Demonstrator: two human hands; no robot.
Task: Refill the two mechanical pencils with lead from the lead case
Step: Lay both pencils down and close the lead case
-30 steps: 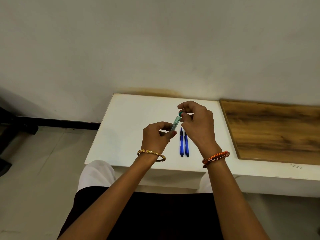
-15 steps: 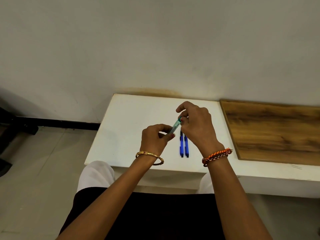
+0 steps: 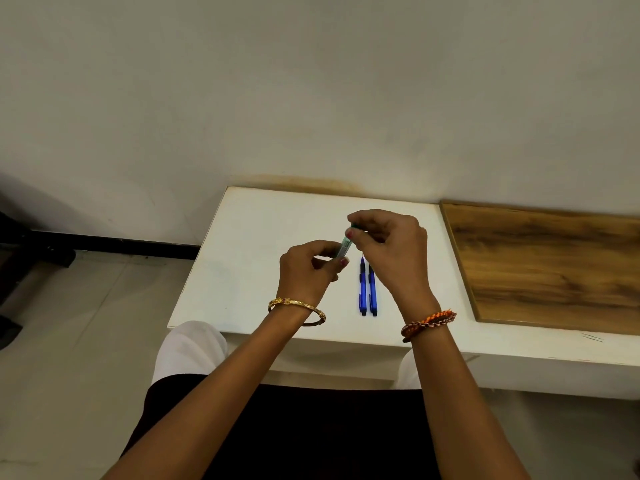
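A slim green, see-through lead case (image 3: 345, 247) is held tilted above the white table (image 3: 249, 258). My left hand (image 3: 306, 271) pinches its lower end. The fingertips of my right hand (image 3: 391, 251) grip its upper end, where a dark green cap shows. Two blue mechanical pencils (image 3: 367, 291) lie side by side on the table under my right hand, tips pointing away from me. Their far tips are partly hidden by that hand.
A wooden board (image 3: 554, 268) lies flat to the right of the white table, against the wall. My knees sit under the table's front edge. A dark skirting strip runs along the floor at the left.
Both hands rose slightly with the lead case after dipping half a second ago. The right fingers stay on its cap end. The pencils have not moved.
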